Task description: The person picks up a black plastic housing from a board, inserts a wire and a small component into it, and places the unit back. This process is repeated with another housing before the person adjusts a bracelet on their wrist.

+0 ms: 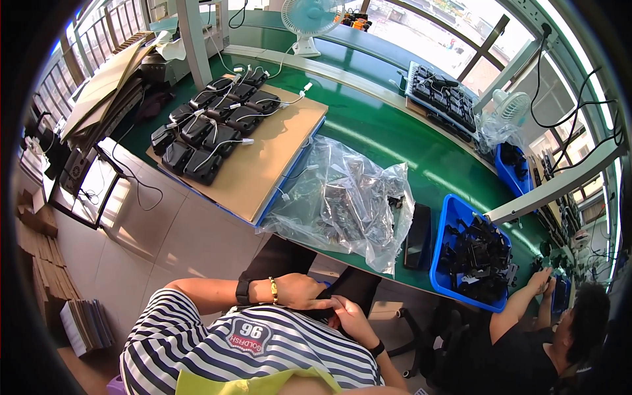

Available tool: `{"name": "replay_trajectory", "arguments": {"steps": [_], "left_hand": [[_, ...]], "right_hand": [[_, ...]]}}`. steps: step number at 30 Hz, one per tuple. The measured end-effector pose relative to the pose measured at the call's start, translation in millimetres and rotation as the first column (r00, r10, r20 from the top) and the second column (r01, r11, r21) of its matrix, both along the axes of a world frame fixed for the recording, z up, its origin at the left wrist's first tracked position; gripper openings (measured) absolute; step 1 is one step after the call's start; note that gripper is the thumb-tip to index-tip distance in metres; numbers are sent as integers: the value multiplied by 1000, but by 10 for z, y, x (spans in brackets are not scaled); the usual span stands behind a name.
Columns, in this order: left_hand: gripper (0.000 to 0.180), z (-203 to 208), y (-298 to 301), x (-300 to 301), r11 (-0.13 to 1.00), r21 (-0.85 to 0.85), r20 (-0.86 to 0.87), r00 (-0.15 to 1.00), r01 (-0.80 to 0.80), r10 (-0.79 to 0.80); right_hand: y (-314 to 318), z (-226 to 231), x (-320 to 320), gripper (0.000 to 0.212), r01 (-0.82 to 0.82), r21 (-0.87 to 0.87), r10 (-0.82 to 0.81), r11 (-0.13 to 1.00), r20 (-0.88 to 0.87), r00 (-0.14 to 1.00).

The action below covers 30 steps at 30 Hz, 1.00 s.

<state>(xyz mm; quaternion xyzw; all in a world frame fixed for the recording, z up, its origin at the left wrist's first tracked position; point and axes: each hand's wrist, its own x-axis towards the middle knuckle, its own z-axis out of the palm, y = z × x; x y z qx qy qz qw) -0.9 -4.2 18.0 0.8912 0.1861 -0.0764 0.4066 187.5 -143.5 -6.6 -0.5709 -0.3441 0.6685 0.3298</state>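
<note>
Over my lap, below the bench edge, my left hand (297,291) and my right hand (353,322) meet at the fingertips. The left one has a forefinger reaching to the right thumb, its other fingers curled under. Bent inward, the right fingers are pressed together near that fingertip. Both look closed; whatever lies between them, if anything, is hidden. The thing nearest to them on the bench is a clear plastic bag (355,197) with dark parts inside. Beside it lies a flat black panel (417,237). A blue bin (436,263) holds many black parts (479,253).
Black cased units with white-plugged cables (217,125) stand on a cardboard sheet (263,164) at left. A rack of black units (444,99), a second blue bin (510,172) and a fan (309,20) are farther off. At right, a co-worker (526,336) reaches onto the green bench (368,125).
</note>
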Motion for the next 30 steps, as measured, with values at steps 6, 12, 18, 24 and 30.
{"name": "replay_trajectory", "arguments": {"steps": [6, 12, 18, 24, 30], "left_hand": [[72, -81, 2, -78, 997, -22, 69, 995, -74, 75], [73, -7, 4, 11, 999, 7, 9, 999, -38, 38], [73, 48, 1, -7, 1000, 2, 3, 1000, -23, 23], [72, 59, 14, -42, 997, -38, -20, 998, -61, 60], [71, 186, -25, 2, 1000, -6, 2, 1000, 3, -3]], "right_hand": [[-33, 38, -9, 36, -1, 131, -3, 991, 30, 1000], [28, 39, -4, 38, -21, 66, 14, 998, 92, 996], [45, 69, 9, 40, -30, 30, 26, 999, 121, 992], [-7, 46, 7, 36, 0, 92, -3, 996, 39, 999], [54, 46, -27, 34, 22, 47, -28, 999, 139, 990]]}}
